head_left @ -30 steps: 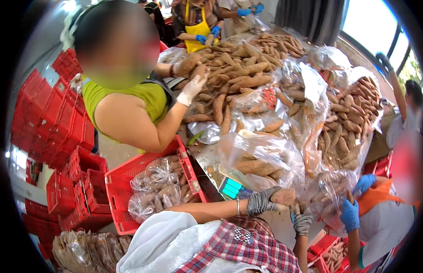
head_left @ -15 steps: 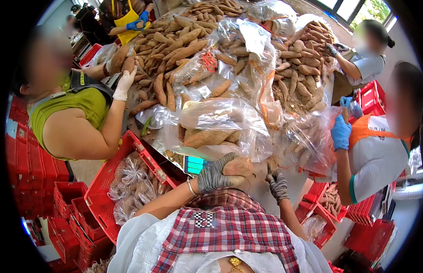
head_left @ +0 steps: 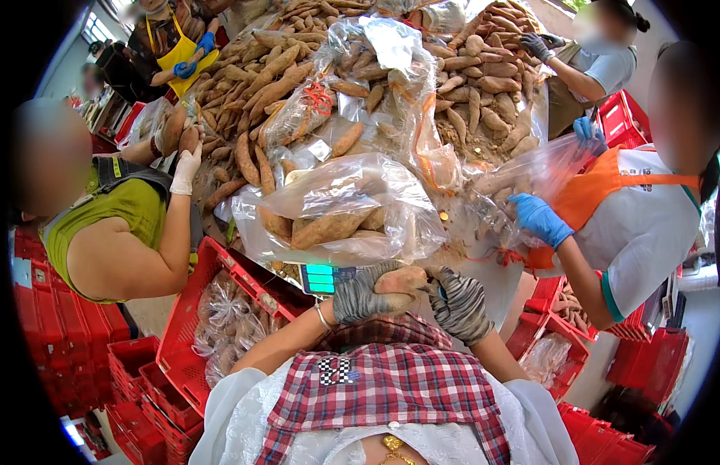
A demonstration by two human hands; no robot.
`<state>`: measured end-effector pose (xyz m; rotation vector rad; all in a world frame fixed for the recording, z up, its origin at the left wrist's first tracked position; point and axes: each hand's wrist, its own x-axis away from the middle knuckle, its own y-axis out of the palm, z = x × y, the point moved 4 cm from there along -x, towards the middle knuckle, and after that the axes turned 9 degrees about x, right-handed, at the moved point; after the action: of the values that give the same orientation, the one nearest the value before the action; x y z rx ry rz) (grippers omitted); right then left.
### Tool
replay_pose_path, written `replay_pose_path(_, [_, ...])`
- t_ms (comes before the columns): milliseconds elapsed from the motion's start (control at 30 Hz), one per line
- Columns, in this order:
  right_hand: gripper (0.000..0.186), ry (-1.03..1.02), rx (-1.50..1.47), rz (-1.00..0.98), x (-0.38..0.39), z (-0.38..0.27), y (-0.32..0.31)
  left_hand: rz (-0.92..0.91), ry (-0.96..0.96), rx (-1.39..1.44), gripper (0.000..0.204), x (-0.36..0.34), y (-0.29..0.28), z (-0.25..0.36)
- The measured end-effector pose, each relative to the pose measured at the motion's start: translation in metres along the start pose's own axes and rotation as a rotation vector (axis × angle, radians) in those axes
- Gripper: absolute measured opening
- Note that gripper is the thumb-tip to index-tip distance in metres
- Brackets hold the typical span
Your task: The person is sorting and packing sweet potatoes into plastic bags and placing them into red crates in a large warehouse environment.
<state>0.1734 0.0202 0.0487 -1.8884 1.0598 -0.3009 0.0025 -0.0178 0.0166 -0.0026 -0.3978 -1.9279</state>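
Observation:
My left hand, in a grey striped glove, is closed round a sweet potato just in front of my plaid apron. In a matching glove, my right hand has its fingers curled together at the root's right tip. Whether those fingers pinch the tip or a small tool is hidden. Beyond my hands, a clear plastic bag lies open with several sweet potatoes inside. The lit display of a scale shows just past my left hand.
A large heap of sweet potatoes covers the table's far side. A red crate with bagged roots stands at my left. Co-workers stand on both sides; the right one's blue-gloved hand holds a plastic bag near the table edge.
My right hand has come in from the right and up to the sweet potato's tip. My left hand still holds the root. The right co-worker's gloved hand has moved lower along the bag.

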Motion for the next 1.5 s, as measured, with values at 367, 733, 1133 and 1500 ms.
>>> replay_pose_path(367, [0.033,0.039,-0.063,0.024,0.011,0.007,-0.005,0.03,-0.046,0.002,0.048,-0.003,0.015,0.014])
replay_pose_path(733, [0.025,0.041,-0.106,0.206,0.02,0.024,-0.005,0.06,-0.047,0.113,0.046,-0.008,0.01,-0.011])
replay_pose_path(1133, [0.029,0.025,0.064,-0.017,0.012,0.008,0.004,-0.069,-0.126,-0.061,0.05,-0.009,0.015,-0.012])
replay_pose_path(1500, [0.023,0.676,0.143,-0.138,0.082,0.184,0.093,-0.143,-0.13,0.278,0.069,-0.009,0.027,-0.018])
